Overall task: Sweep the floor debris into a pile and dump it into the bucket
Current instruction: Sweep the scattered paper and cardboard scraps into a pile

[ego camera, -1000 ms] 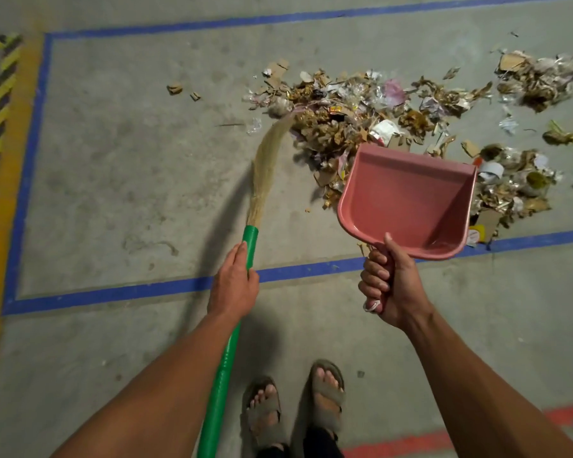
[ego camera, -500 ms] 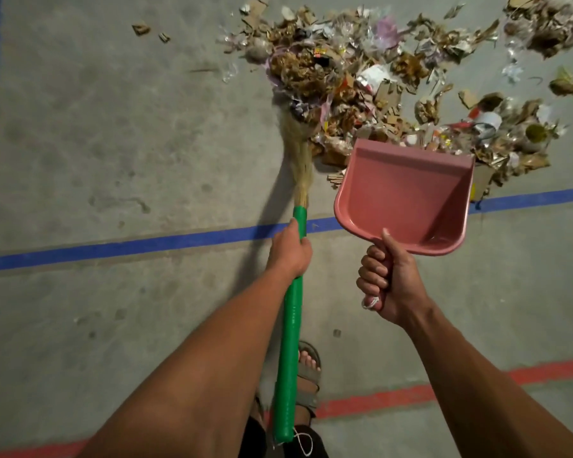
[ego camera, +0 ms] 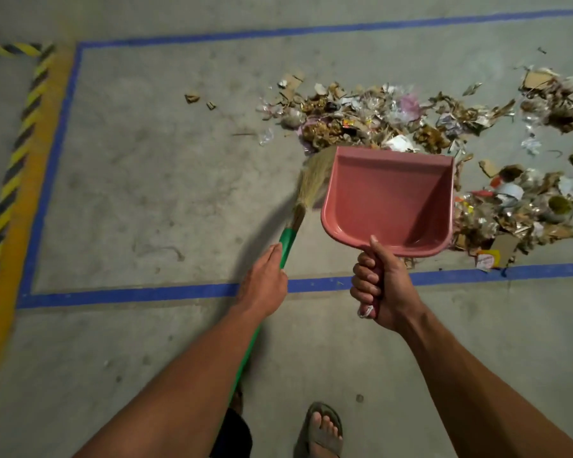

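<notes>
Debris [ego camera: 371,117] of cardboard scraps, dry leaves, paper and plastic lies spread across the concrete floor at the upper right, with a second clump [ego camera: 516,209] to the right of the dustpan. My left hand [ego camera: 265,282] grips the green handle of a straw broom [ego camera: 311,180], whose bristles reach the near left edge of the debris and run behind the dustpan. My right hand [ego camera: 381,285] grips the handle of a pink dustpan [ego camera: 391,200], held above the floor with its open edge toward the debris. The pan is empty. No bucket is in view.
A blue tape line [ego camera: 139,294] runs across the floor under my hands, part of a blue rectangle around the debris. Yellow and black hazard tape [ego camera: 10,180] borders the far left. My sandalled foot [ego camera: 321,431] stands at the bottom.
The view has pulled back and to the left. The broom swung from straight ahead in the pile to a slant at the pile's left edge. The dustpan stays held in front of me.
</notes>
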Demonstrator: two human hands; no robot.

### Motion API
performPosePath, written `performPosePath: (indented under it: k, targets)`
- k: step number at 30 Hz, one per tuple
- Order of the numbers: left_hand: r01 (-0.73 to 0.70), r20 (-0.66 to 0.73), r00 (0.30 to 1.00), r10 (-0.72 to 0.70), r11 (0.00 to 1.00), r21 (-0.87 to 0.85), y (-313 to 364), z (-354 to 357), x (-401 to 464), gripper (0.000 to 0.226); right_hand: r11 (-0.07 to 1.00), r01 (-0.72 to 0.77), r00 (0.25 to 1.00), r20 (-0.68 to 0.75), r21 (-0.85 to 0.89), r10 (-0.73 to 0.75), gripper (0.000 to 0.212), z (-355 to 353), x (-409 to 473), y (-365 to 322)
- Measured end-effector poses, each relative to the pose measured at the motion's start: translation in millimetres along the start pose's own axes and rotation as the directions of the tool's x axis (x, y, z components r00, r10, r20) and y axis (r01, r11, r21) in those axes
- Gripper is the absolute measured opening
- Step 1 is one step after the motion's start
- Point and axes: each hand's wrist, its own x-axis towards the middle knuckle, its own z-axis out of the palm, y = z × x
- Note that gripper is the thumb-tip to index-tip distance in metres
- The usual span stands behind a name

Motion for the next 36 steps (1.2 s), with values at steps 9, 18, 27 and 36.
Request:
performPosePath:
  k: [9, 18, 27, 36]
  targets:
    - [0.213, -0.260, 0.936, -0.237, 0.970, -0.118, -134, -129, 161, 0.063, 0.999, -0.020, 0.998, 0.060, -0.033, 0.022, 0.048, 131, 127, -1]
    - [0.454, -0.224, 0.824, -0.520, 0.843, -0.289, -283, -224, 348, 0.054, 0.994, -0.085, 0.996, 0.048, 0.071, 0.082, 0.051, 246, 295, 47]
    - [0.154, 0.128, 0.980, -0.153, 0.988, 0.007, -269, -180, 362, 0.057, 0.986, -0.100, 0.992, -0.069, 0.136, 0.110, 0.049, 248, 335, 55]
    - [-0.392, 0.320, 0.880, 0.351, 0.917, 0.072, -173, -125, 332, 0.070, 0.980, -0.009, 0.980, -0.194, 0.198, 0.048, 0.049, 218, 296, 27]
